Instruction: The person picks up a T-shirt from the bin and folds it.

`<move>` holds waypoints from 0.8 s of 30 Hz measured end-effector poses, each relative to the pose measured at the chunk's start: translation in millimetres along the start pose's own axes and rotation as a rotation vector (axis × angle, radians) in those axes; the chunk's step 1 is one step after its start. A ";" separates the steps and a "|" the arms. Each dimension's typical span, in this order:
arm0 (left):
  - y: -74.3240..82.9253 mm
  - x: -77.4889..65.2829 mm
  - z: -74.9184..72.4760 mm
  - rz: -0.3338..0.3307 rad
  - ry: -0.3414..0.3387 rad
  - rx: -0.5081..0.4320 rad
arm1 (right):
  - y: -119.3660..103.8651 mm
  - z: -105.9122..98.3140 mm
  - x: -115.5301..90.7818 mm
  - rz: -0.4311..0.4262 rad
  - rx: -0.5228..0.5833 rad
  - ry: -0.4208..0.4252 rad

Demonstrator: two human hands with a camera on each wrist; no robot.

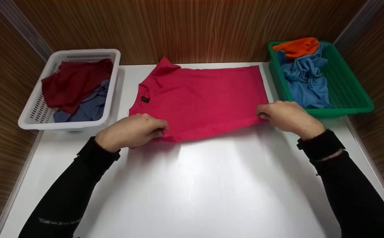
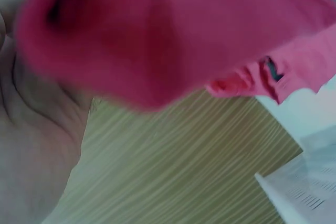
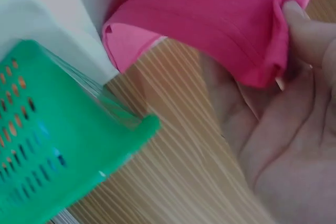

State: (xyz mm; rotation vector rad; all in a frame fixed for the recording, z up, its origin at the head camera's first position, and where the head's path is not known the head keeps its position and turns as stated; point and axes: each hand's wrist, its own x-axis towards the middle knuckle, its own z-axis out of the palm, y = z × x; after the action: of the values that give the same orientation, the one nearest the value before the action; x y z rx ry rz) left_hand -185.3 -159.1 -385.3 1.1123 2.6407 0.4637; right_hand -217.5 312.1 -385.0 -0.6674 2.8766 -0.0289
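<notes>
A pink T-shirt [image 1: 205, 96] lies spread on the white table, its neck toward the left and its hem toward the right. At the near sleeve side, my left hand [image 1: 135, 130] pinches the cloth, lifting that edge slightly. My right hand [image 1: 286, 117] pinches the near corner of the hem. In the right wrist view the hem [image 3: 220, 30] droops from between thumb and fingers. Blurred pink cloth [image 2: 152, 35] fills the top of the left wrist view and covers the left fingertips. A dark label [image 1: 144, 99] shows inside the neck.
A white basket [image 1: 114, 82] at the left holds dark red and blue-grey clothes. To the right stands a green basket [image 1: 354, 82] with blue and orange cloth, close beside the hem. Wood-grain panels [image 1: 205, 29] border the white table [image 1: 192, 188] at the back and sides.
</notes>
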 end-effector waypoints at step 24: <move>-5.0 29.3 23.1 -0.175 -0.056 0.130 | -23.6 28.4 33.1 0.006 0.062 -0.100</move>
State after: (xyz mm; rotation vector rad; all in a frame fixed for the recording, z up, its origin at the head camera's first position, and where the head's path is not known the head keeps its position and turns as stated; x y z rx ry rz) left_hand -200.8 -136.7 -411.3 0.9028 2.7207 0.2257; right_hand -231.1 277.0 -417.4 -0.6298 2.7699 -0.0814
